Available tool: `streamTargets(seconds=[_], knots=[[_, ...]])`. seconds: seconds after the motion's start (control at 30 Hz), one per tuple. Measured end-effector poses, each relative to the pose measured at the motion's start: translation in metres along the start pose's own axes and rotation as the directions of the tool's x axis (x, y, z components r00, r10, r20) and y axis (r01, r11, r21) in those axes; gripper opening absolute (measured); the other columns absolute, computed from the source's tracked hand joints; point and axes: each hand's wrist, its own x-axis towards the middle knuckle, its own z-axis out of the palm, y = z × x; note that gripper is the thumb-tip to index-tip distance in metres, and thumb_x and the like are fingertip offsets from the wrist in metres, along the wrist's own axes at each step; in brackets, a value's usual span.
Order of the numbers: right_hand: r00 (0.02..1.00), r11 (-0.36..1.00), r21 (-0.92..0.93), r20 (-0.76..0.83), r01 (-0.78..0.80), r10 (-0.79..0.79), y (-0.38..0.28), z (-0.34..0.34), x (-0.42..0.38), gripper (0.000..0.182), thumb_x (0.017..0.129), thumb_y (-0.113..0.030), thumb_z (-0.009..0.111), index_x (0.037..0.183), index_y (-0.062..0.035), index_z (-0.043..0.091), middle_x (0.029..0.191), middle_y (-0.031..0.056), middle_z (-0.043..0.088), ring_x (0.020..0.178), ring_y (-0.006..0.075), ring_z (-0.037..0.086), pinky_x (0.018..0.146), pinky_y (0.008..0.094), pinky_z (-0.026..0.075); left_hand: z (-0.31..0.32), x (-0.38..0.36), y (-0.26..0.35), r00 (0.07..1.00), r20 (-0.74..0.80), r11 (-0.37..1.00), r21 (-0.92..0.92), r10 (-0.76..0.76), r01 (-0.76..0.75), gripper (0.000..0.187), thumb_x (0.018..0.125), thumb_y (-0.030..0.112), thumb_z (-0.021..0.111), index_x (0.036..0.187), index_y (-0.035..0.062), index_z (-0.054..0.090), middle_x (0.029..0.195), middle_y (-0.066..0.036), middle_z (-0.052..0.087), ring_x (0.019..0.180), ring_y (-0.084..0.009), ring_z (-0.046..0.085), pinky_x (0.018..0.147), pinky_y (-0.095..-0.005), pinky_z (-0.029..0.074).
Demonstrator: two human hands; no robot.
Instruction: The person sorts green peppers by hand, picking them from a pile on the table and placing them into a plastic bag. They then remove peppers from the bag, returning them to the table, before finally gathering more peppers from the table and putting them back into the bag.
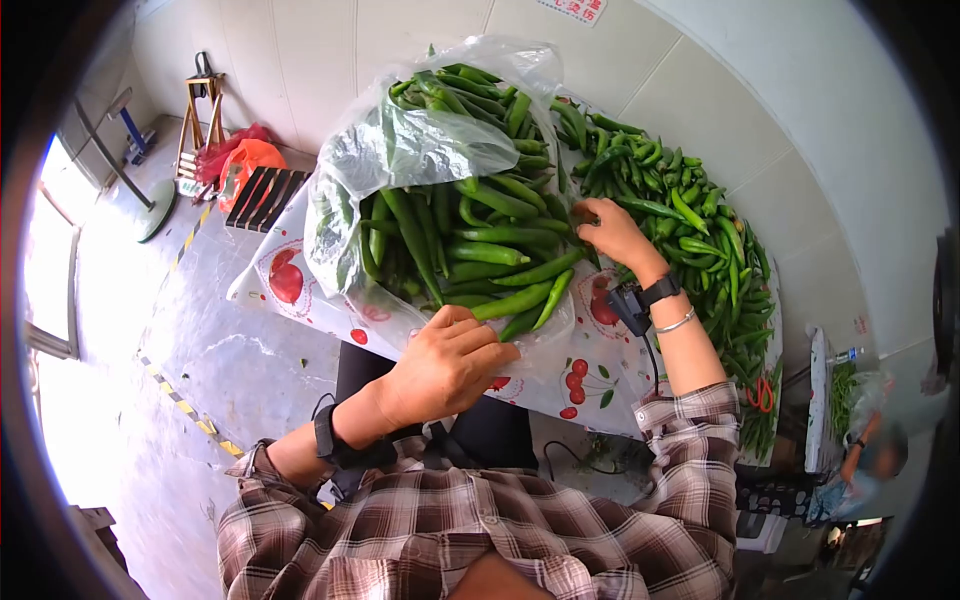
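A clear plastic bag [420,145] full of long green peppers [490,252] lies open on the patterned tablecloth [540,385]. At the bag's near edge my left hand [450,365] is closed, its fingers curled by the plastic and a pepper tip; what they grip is partly hidden. My right hand [612,235] is at the bag's right side, between the bag and a long pile of loose green peppers [690,215]. Its fingers are bent together, and their tips are hard to make out.
Red-handled scissors [762,395] lie on the pile's near right end. A slatted black stool [265,198] and an orange bag [250,162] stand at the left. Another person [868,465] sits at the far right by a second table [818,400]. The tiled wall rises behind.
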Motion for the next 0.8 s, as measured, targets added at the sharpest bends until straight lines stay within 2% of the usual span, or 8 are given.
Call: streamTargets(seconds=[0.07, 0.13, 0.2, 0.27, 0.4, 0.6, 0.67, 0.8], knots=[[1.0, 1.0, 0.006, 0.018, 0.0, 0.0, -0.002, 0.002, 0.0, 0.039, 0.068, -0.018, 0.061, 0.103, -0.0008, 0.059, 0.093, 0.019, 0.056, 0.09, 0.0315, 0.055, 0.081, 0.0347, 0.043, 0.001, -0.005, -0.002, 1.0, -0.006, 1.0, 0.001, -0.013, 0.013, 0.031, 0.061, 0.003, 0.064, 0.092, 0.0066, 0.06, 0.073, -0.004, 0.053, 0.07, -0.0218, 0.053, 0.074, -0.0338, 0.04], [0.99, 0.991, 0.011, -0.055, 0.13, -0.129, -0.005, 0.004, -0.003, 0.039, 0.066, -0.018, 0.061, 0.101, -0.0016, 0.059, 0.092, 0.0186, 0.056, 0.088, 0.0313, 0.055, 0.08, 0.0351, 0.044, 0.001, -0.006, -0.004, 1.0, -0.013, 1.0, -0.002, -0.024, 0.024, 0.031, 0.062, 0.004, 0.064, 0.092, 0.0068, 0.061, 0.074, -0.004, 0.053, 0.071, -0.0219, 0.053, 0.074, -0.0338, 0.04], [0.992, 0.992, -0.009, -0.015, 0.122, -0.122, -0.01, 0.006, -0.005, 0.04, 0.066, -0.018, 0.062, 0.101, -0.0013, 0.058, 0.093, 0.0182, 0.055, 0.088, 0.0322, 0.054, 0.08, 0.0358, 0.043, 0.002, -0.006, -0.004, 0.999, -0.003, 0.999, -0.006, -0.032, 0.032, 0.03, 0.063, 0.005, 0.063, 0.093, 0.007, 0.06, 0.074, -0.004, 0.052, 0.072, -0.0223, 0.052, 0.074, -0.034, 0.04], [0.993, 0.983, -0.143, -0.022, 0.113, -0.117, -0.015, 0.009, -0.007, 0.04, 0.065, -0.017, 0.062, 0.101, -0.0005, 0.056, 0.096, 0.0181, 0.054, 0.09, 0.0334, 0.053, 0.08, 0.036, 0.043, 0.004, -0.007, -0.005, 1.0, -0.001, 1.0, -0.007, -0.03, 0.03, 0.03, 0.064, 0.005, 0.063, 0.093, 0.007, 0.06, 0.074, -0.004, 0.052, 0.073, -0.0226, 0.052, 0.074, -0.0342, 0.04], [0.997, 0.985, -0.158, 0.013, 0.074, -0.073, -0.016, 0.01, -0.005, 0.041, 0.064, -0.017, 0.063, 0.1, 0.0015, 0.054, 0.098, 0.0186, 0.053, 0.093, 0.0348, 0.052, 0.08, 0.0367, 0.043, 0.004, -0.008, -0.008, 1.0, 0.001, 1.0, -0.015, -0.02, 0.02, 0.03, 0.064, 0.005, 0.062, 0.094, 0.0068, 0.06, 0.074, -0.004, 0.051, 0.073, -0.0233, 0.052, 0.073, -0.0346, 0.04], [0.993, 0.982, -0.15, -0.011, 0.116, -0.119, -0.016, 0.01, -0.01, 0.042, 0.063, -0.014, 0.062, 0.1, 0.0035, 0.051, 0.094, 0.0185, 0.054, 0.089, 0.0332, 0.053, 0.078, 0.0364, 0.043, 0.004, -0.011, -0.011, 1.0, 0.012, 1.0, -0.012, -0.023, 0.023, 0.027, 0.067, 0.007, 0.062, 0.093, 0.0064, 0.058, 0.076, -0.005, 0.053, 0.075, -0.0238, 0.054, 0.074, -0.0332, 0.041], [0.99, 0.987, -0.079, -0.022, 0.137, -0.139, -0.01, 0.015, -0.011, 0.044, 0.063, -0.011, 0.06, 0.103, 0.0033, 0.05, 0.096, 0.0186, 0.054, 0.091, 0.0331, 0.054, 0.08, 0.0359, 0.043, 0.003, -0.011, -0.01, 1.0, 0.018, 1.0, -0.014, -0.026, 0.026, 0.027, 0.067, 0.007, 0.062, 0.093, 0.0064, 0.058, 0.077, -0.005, 0.054, 0.075, -0.0238, 0.054, 0.074, -0.0333, 0.041], [0.982, 0.977, -0.118, -0.03, 0.18, -0.185, -0.007, 0.015, -0.015, 0.046, 0.063, -0.009, 0.059, 0.107, 0.0027, 0.05, 0.098, 0.0182, 0.054, 0.092, 0.0323, 0.054, 0.081, 0.035, 0.043, 0.003, -0.011, -0.011, 1.0, 0.015, 1.0, -0.009, -0.028, 0.028, 0.028, 0.066, 0.007, 0.062, 0.094, 0.0065, 0.058, 0.078, -0.006, 0.054, 0.076, -0.0239, 0.054, 0.074, -0.0336, 0.041]])
